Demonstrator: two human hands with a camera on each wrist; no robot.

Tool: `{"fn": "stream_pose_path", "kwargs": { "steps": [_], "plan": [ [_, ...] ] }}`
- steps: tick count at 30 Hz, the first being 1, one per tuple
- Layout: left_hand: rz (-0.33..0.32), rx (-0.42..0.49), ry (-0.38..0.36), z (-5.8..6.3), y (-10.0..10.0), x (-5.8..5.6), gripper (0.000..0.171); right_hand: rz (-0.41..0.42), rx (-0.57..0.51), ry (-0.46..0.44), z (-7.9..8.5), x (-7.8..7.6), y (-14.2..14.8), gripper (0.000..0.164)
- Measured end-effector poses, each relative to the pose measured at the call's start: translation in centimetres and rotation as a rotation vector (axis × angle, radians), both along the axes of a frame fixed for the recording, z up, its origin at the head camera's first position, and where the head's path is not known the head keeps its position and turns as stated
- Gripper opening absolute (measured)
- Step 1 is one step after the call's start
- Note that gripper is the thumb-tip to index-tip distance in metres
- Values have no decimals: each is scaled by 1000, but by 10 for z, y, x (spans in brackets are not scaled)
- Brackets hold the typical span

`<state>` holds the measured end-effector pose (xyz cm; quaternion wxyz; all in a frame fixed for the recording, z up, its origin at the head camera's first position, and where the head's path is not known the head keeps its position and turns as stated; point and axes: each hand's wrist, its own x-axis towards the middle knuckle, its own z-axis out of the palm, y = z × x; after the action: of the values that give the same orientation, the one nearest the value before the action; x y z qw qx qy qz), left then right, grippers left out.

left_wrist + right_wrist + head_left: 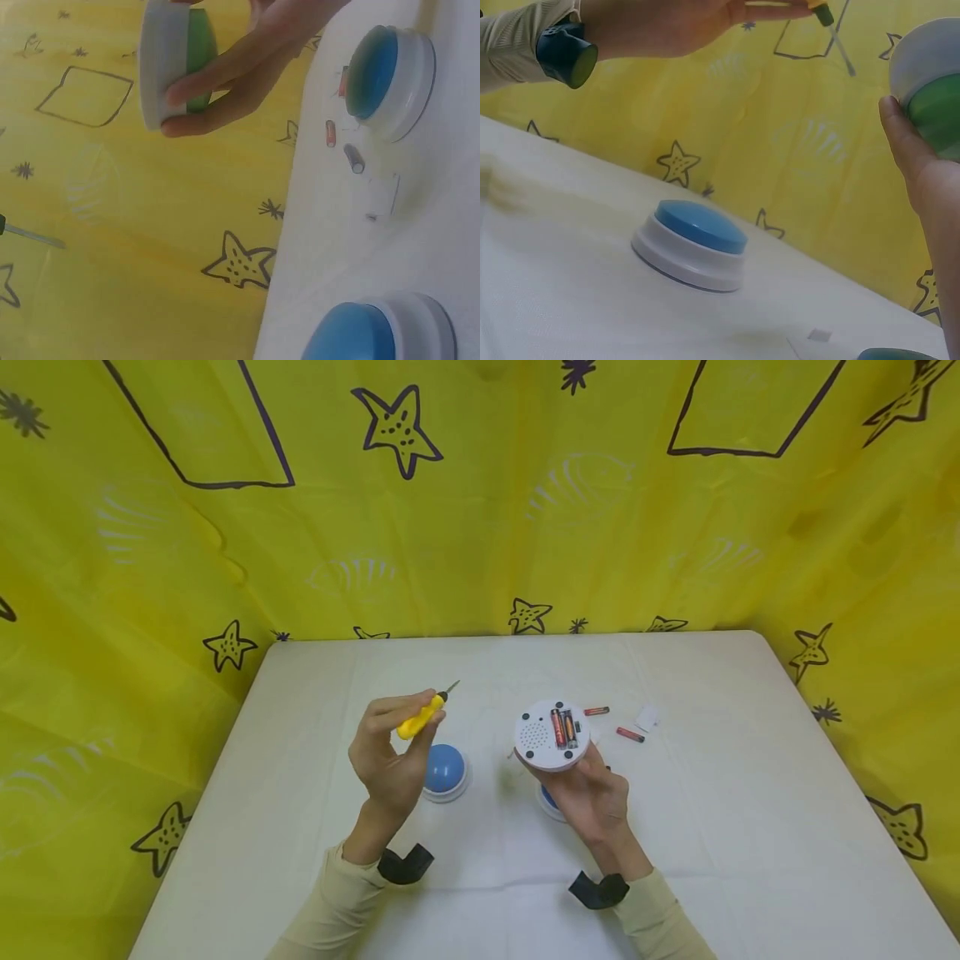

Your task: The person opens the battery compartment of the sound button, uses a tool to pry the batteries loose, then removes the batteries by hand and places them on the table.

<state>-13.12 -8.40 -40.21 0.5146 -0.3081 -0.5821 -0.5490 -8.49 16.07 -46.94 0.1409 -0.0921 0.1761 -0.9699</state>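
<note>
My left hand (390, 764) pinches a yellow screwdriver (422, 718) between fingers and thumb, its metal tip pointing up and to the right. Raised over the table, my right hand (597, 800) holds a round white push button (534, 742) with its underside facing up. Two red batteries (558, 728) sit in the uncovered battery compartment, beside a speaker grille. From below, the right wrist view shows the button's green dome (941, 120), with the right thumb at its edge. A gap separates the screwdriver from the button.
A blue push button (444, 767) stands on the white table (315, 827) near my left hand. Another blue button (550, 802) is partly hidden behind my right hand. Further right lie loose batteries (630, 735) and a small white piece (647, 718). A yellow curtain (465, 535) surrounds the table.
</note>
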Motion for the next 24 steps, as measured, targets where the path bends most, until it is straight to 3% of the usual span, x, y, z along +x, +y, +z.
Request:
{"fn": "stream_pose_path", "kwargs": {
  "steps": [6,11,19,24],
  "plan": [
    [-89,135,-370,-7,-17,0,31,16,15,14,0,0,1,72],
    [-146,207,-616,-15,-27,-4,34,25,27,14,-1,0,1,77],
    [-234,216,-941,-40,-40,-24,26,16,52,-2,-1,0,2,77],
    [-265,185,-1069,-57,-46,-34,26,13,57,-5,-1,0,2,78]
  ]
}}
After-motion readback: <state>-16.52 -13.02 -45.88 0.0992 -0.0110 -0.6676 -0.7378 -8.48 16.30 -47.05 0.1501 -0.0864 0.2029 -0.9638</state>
